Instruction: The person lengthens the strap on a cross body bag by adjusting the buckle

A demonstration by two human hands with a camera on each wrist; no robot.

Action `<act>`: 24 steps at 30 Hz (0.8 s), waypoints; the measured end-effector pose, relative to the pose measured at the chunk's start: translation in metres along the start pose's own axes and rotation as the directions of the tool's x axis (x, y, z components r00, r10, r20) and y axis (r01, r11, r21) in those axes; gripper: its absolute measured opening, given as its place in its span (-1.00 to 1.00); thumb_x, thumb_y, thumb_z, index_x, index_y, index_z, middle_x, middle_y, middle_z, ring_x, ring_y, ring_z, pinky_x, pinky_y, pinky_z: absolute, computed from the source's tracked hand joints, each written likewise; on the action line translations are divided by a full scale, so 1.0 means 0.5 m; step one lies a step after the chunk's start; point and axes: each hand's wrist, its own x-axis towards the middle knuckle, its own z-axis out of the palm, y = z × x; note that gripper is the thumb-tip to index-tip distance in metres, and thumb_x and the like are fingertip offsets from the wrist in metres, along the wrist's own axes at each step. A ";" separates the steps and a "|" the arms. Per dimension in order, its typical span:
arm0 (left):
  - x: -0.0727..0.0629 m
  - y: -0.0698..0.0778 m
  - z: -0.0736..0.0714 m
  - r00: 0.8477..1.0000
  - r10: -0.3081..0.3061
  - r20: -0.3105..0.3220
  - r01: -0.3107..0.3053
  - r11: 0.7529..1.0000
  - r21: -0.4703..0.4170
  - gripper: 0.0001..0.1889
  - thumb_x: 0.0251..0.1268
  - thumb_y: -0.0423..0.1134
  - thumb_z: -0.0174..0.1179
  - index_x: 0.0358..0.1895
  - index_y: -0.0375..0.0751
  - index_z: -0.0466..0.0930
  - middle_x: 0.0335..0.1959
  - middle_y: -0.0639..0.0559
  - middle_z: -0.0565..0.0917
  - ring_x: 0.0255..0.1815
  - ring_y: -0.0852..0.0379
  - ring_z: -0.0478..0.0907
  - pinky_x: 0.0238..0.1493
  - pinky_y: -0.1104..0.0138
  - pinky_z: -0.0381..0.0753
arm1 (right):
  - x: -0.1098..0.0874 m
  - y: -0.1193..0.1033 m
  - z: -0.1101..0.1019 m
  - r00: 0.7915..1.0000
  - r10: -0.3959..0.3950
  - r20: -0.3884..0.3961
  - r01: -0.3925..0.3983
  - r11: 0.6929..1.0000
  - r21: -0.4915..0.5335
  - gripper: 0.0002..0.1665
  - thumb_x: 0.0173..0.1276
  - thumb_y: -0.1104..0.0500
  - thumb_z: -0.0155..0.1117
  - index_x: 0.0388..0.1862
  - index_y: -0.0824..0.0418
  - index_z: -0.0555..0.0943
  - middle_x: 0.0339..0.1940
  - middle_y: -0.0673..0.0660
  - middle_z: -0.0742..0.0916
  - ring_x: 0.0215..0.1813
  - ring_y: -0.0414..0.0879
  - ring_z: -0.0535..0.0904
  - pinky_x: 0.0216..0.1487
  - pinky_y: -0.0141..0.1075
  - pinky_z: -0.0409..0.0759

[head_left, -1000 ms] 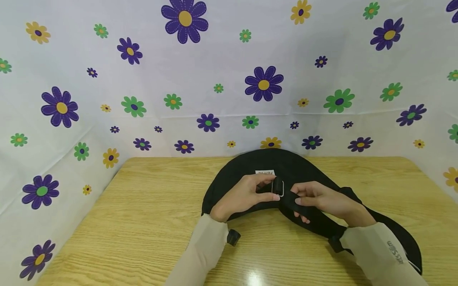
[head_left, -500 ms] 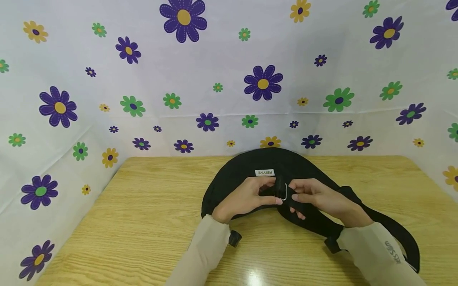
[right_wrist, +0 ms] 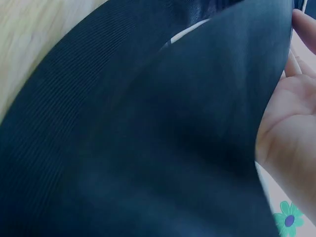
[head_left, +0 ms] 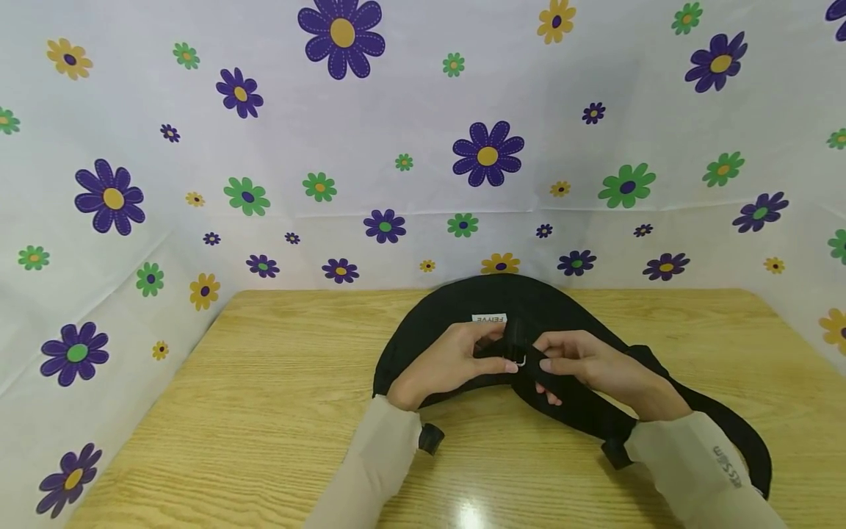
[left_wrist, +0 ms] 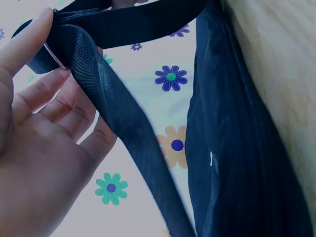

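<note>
A black fabric bag (head_left: 423, 330), curved in outline, lies on the table in the head view, with a white label (head_left: 489, 318) on it. Over it my left hand (head_left: 446, 371) pinches a metal buckle (left_wrist: 53, 55) between thumb and fingers, where a black webbing strap (left_wrist: 128, 108) loops through. My right hand (head_left: 595, 371) holds the strap just right of the buckle, thumb on top. In the head view only the lower edge of the buckle shows. The wide black band (right_wrist: 148, 123) fills most of the right wrist view and covers part of the right fingers.
The wooden table (head_left: 284, 382) ends at a white flowered cloth (head_left: 396, 110) at the back and sides. More of the black strap (head_left: 740, 441) curves past my right forearm to the right. A small black piece (head_left: 431, 438) shows beside the left cuff.
My right hand has shifted slightly left, closer to my left hand. The buckle has turned so less of its metal shows, and the strap loop stands taller. The strap at far right has drawn inward.
</note>
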 end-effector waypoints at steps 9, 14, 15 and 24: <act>-0.007 0.002 -0.019 0.997 -0.010 -0.073 0.012 0.999 0.031 -0.53 0.38 -0.31 0.34 0.30 -0.35 0.53 0.03 -0.10 0.69 0.02 0.17 0.58 0.06 0.38 0.54 | -0.010 0.008 -0.018 0.999 0.037 0.036 -0.037 0.999 -0.020 -0.79 0.60 0.41 -0.07 -0.01 0.62 0.39 -0.29 0.20 0.75 -0.40 -0.03 0.67 -0.12 -0.17 0.68; -0.008 0.003 -0.022 0.996 -0.023 -0.084 0.025 0.999 0.031 -0.51 0.39 -0.30 0.33 0.33 -0.35 0.52 0.04 -0.10 0.68 0.02 0.13 0.57 0.04 0.36 0.55 | -0.013 0.009 -0.019 0.996 0.090 0.020 -0.088 0.995 -0.052 -0.82 0.62 0.36 -0.04 -0.05 0.53 0.43 -0.30 0.20 0.74 -0.42 -0.02 0.67 -0.04 -0.14 0.64; -0.007 0.003 -0.022 0.996 -0.024 -0.083 0.026 0.999 0.029 -0.51 0.39 -0.30 0.33 0.34 -0.34 0.51 0.04 -0.10 0.67 0.03 0.12 0.57 0.05 0.36 0.55 | -0.014 0.009 -0.019 0.996 0.088 0.015 -0.087 0.995 -0.057 -0.83 0.62 0.36 -0.04 -0.06 0.52 0.42 -0.31 0.20 0.74 -0.42 -0.02 0.67 -0.05 -0.14 0.65; -0.006 0.002 -0.021 0.994 -0.074 -0.076 0.078 0.995 0.054 -0.43 0.42 -0.25 0.31 0.40 -0.41 0.42 0.26 -0.21 0.58 0.20 -0.03 0.52 0.14 0.30 0.52 | -0.008 0.003 -0.008 1.000 0.009 -0.003 -0.009 0.998 -0.060 -0.86 0.59 0.43 -0.07 -0.05 0.55 0.41 -0.33 0.21 0.72 -0.46 -0.01 0.65 -0.21 -0.18 0.68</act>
